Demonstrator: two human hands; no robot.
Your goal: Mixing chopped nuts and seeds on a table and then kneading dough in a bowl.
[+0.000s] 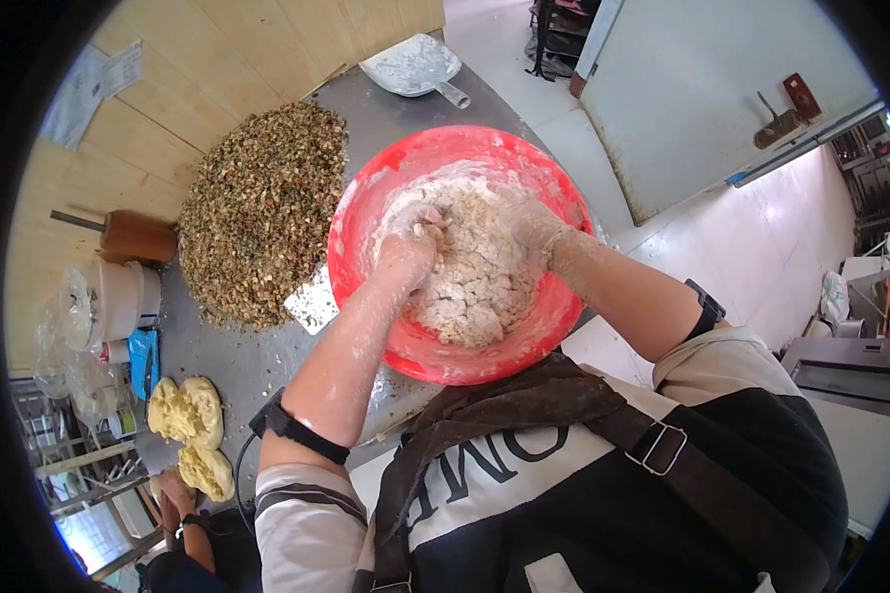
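Note:
A large red plastic basin stands near the edge of the metal worktop, close to my apron. Inside is a crumbly, cracked dough mixture with dry flour around its far side. My left hand, coated in flour, is in the basin with its fingers curled on some of the mixture. On the opposite side my right hand reaches down into the flour and dough. Its fingertips are buried, so their grip is hidden.
Left of the basin is a big heap of chopped nut-and-seed filling, with a white scraper at its edge. A floury scoop lies behind. Yellow-topped dough pieces are near another person's hands. A door stands at right.

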